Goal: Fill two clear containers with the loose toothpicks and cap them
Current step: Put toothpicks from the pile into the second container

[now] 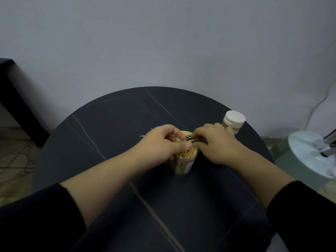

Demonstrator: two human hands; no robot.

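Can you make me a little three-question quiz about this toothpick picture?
1. True or false: the container with the white lid stands just behind the right hand.
2. How many containers have no lid on? A) none B) one C) two
3. Fill in: the open container by the left hand is full of ____.
Key: 1 true; 2 B; 3 toothpicks.

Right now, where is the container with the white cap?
In the head view, the capped container stands at the far right edge of the table, just behind the right hand, beyond the open container.
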